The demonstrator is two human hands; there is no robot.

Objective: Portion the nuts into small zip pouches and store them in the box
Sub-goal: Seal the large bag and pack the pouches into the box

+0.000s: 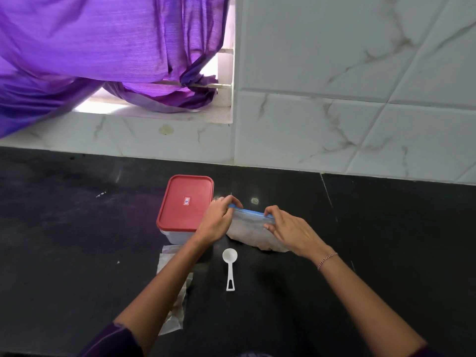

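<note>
A large clear zip bag of nuts with a blue seal strip stands on the black counter. My left hand pinches the left end of its top edge. My right hand pinches the right end of the same edge. To the left stands a box with a red lid, lid on. A white plastic scoop lies in front of the bag, handle toward me. Small clear pouches lie under my left forearm, partly hidden.
A white marble-tiled wall rises behind the counter. A purple curtain hangs over a window sill at the upper left. Bare black counter stretches to the far left and the far right.
</note>
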